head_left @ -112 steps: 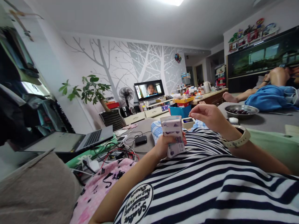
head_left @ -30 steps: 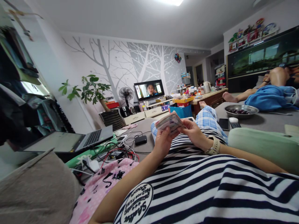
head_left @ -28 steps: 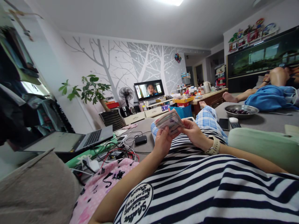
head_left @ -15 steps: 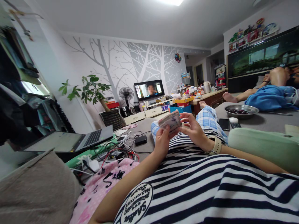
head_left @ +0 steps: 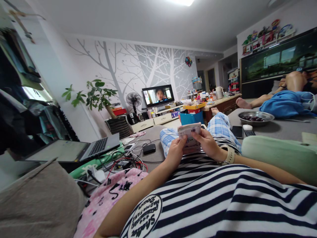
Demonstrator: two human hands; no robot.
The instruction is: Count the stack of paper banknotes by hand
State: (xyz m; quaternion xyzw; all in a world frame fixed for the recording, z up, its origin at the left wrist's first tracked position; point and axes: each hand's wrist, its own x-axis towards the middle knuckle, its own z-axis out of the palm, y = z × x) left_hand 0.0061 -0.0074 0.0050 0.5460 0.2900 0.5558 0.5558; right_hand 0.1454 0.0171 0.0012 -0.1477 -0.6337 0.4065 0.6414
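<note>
A stack of banknotes, pale with purple print and a figure 5, stands tilted up above my lap. My left hand grips its left edge, thumb on the face turned to me. On the other edge, my right hand is closed with its thumb pressed on the face too. The fingers behind the stack are hidden. A light watch is on my right wrist.
At left, a laptop sits beside tangled cables and a black box. To the right are a phone, a remote, a metal bowl of dark round fruit and a green cushion. Another person's legs lie beyond.
The stack has moved down and right and turned more upright, its face toward me. My right hand, with fingers loosely at its edge before, now grips it.
</note>
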